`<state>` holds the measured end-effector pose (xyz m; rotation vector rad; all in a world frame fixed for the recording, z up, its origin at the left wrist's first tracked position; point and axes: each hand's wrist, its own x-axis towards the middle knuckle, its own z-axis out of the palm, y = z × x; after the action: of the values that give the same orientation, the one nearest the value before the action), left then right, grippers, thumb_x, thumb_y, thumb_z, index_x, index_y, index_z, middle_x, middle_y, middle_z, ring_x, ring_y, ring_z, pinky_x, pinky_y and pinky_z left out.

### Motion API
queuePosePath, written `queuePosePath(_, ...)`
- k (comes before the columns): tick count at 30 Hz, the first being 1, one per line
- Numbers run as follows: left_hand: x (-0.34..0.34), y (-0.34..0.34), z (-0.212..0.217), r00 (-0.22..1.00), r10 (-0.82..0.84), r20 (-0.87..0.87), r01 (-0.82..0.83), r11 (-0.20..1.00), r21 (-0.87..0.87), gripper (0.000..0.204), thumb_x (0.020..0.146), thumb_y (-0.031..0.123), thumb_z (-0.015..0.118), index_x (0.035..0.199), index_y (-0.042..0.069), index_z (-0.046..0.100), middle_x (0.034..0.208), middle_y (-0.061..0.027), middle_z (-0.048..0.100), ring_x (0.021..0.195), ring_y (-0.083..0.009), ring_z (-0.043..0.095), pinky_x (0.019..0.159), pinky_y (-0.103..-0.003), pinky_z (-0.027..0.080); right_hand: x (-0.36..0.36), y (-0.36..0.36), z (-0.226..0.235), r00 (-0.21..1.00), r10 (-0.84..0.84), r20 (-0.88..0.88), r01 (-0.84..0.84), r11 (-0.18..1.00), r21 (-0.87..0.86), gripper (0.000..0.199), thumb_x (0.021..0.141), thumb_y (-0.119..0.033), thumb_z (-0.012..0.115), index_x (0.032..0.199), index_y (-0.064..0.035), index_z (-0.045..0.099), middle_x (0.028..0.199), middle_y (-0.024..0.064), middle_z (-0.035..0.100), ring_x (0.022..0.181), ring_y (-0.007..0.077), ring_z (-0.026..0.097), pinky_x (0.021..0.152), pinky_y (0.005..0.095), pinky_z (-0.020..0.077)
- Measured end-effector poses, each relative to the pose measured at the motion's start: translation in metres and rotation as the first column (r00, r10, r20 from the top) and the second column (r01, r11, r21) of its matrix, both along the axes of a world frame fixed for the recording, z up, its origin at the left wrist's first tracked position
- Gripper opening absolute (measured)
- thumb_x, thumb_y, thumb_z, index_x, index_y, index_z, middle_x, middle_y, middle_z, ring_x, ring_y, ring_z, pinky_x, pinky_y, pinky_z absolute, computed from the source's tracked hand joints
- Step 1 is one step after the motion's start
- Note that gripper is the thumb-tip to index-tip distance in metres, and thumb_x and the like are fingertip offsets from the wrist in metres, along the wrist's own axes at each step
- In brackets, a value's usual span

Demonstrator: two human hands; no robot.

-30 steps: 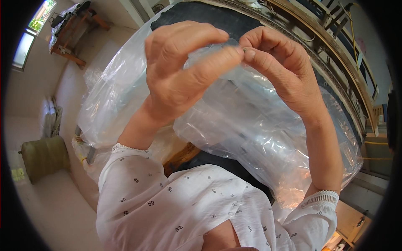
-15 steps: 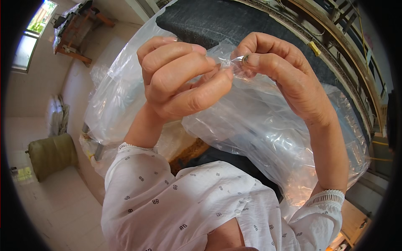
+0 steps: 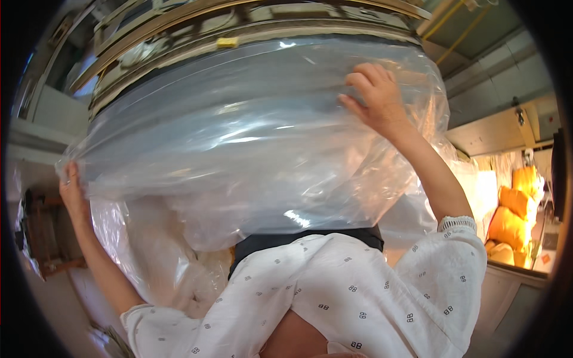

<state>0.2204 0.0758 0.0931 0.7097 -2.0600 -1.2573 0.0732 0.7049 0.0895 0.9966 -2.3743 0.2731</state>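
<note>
A wide clear plastic sheet [image 3: 239, 161] lies spread in front of me, shiny and wrinkled, and its near part hangs down close to my waist. At its far left corner my left hand [image 3: 73, 190] is closed on the edge, arm stretched out. Over the right part of the plastic is my right hand [image 3: 377, 98], its fingers bent and the thumb apart from them. Nothing shows between those fingers. Dark cloth shows dimly through the film, along with a dark strip at its far edge.
Beyond the plastic run long wooden rails [image 3: 179, 21] of a frame, with a small yellow block [image 3: 227, 43] at the edge. More crumpled plastic [image 3: 161, 250] hangs at lower left. Orange bundles [image 3: 514, 206] are stacked at right, past a wooden board [image 3: 492, 134].
My hands have parted from a pinch on the plastic close together. The left went far left to the sheet's corner, the right outward. The view has turned right and the plastic is spread wide.
</note>
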Motion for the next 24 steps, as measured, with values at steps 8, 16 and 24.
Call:
queuePosePath(8, -0.065, -0.064, 0.02, 0.671, 0.69, 0.271, 0.195, 0.189, -0.963, 0.045, 0.079, 0.027, 0.058, 0.116, 0.002, 0.051, 0.108, -0.021, 0.056, 0.099, -0.0373, 0.053, 0.085, -0.042, 0.041, 0.042, 0.099, 0.01, 0.858, 0.143, 0.494, -0.026, 0.971, -0.237, 0.02, 0.078, -0.018, 0.06, 0.092, -0.0046, 0.057, 0.099, 0.0064, 0.054, 0.095, 0.0246, 0.05, 0.075, 0.0338, 0.0405)
queuePosePath(16, -0.178, 0.395, 0.021, 0.516, -0.61, 0.601, 0.855, 0.333, -0.397, 0.033, 0.078, 0.035, 0.061, 0.085, 0.003, 0.065, 0.087, -0.0107, 0.058, 0.079, -0.0231, 0.057, 0.07, -0.034, 0.044, -0.054, 0.174, -0.002, 0.864, -0.126, 0.487, 0.144, 0.99, 0.0, 0.031, 0.069, -0.019, 0.061, 0.097, -0.0051, 0.053, 0.11, 0.008, 0.046, 0.102, 0.0262, 0.042, 0.089, 0.0342, 0.0358)
queuePosePath(24, -0.169, 0.451, -0.023, 0.596, -0.645, 0.478, 0.801, 0.432, -0.415, 0.026, 0.068, 0.023, 0.071, 0.081, 0.003, 0.061, 0.088, -0.0081, 0.054, 0.08, -0.0252, 0.056, 0.07, -0.036, 0.045, -0.042, 0.174, -0.022, 0.925, -0.119, 0.361, 0.104, 0.993, 0.06, 0.022, 0.067, -0.015, 0.062, 0.081, -0.0055, 0.047, 0.088, 0.0036, 0.045, 0.085, 0.0196, 0.045, 0.073, 0.0307, 0.0387)
